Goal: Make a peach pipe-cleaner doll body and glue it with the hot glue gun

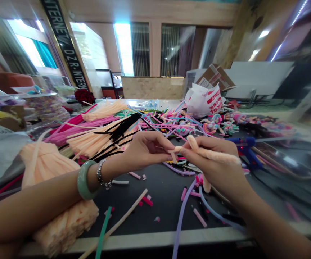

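Both hands meet above the dark table, pinching a peach fuzzy pipe cleaner (217,155) that is bent into a small shape. My left hand (147,149), with a green bangle and a silver bracelet on its wrist, closes thumb and forefinger on the thin left end. My right hand (215,162) grips the piece closer to its middle; one length sticks out to the right across the fingers and a short loop stands up. Another fuzzy end hangs below the right palm. Beneath the left forearm lies a thick bundle of peach pipe cleaners (69,223).
More peach pipe cleaners (90,142), black ones (124,127) and pink ones (85,127) are heaped behind the left hand. A blue glue gun (248,151) with a red light lies right of the right hand. A white plastic bag (204,100) stands behind. Cut scraps (200,217) litter the tabletop.
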A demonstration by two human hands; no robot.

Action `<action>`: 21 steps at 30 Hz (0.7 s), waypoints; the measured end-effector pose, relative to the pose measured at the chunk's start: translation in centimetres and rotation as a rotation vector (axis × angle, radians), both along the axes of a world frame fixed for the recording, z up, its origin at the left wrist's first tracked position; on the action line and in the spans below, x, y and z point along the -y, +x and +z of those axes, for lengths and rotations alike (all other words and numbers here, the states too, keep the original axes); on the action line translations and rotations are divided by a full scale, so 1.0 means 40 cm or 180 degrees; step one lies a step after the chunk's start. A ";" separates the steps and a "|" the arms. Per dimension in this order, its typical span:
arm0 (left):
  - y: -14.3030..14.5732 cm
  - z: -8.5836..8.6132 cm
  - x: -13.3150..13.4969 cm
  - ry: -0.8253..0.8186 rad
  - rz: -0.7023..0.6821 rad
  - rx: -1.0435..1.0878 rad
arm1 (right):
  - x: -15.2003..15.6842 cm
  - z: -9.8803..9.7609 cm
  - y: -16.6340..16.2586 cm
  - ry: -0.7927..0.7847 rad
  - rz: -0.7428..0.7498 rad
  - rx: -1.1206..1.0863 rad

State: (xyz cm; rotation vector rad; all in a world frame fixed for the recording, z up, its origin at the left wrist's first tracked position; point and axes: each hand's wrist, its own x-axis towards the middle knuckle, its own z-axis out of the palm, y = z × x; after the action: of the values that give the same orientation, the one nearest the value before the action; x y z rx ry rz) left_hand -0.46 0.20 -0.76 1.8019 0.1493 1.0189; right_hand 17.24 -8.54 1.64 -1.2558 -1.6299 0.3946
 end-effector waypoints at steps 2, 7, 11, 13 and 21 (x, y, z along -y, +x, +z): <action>-0.003 -0.002 -0.001 0.0203 0.0117 -0.0027 | -0.001 -0.002 -0.001 0.0011 -0.0002 0.0046; -0.003 0.004 -0.001 0.0871 0.0510 -0.0043 | -0.002 -0.008 -0.006 0.0060 -0.0019 0.0146; 0.001 0.009 0.003 0.1202 0.0690 0.0000 | -0.002 -0.011 -0.007 0.0080 -0.0017 0.0215; 0.001 0.008 0.003 0.1389 0.0759 0.0039 | -0.003 -0.013 -0.007 0.0115 -0.0021 0.0253; -0.009 0.011 -0.006 0.2312 0.0779 0.0112 | 0.000 -0.011 -0.007 0.0004 0.0009 0.0306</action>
State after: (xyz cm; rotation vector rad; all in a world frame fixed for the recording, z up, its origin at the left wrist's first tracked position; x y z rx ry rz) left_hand -0.82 0.46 -0.33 2.4579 -0.0340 1.3953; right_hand 16.96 -8.55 1.22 -1.2886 -1.7127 0.3393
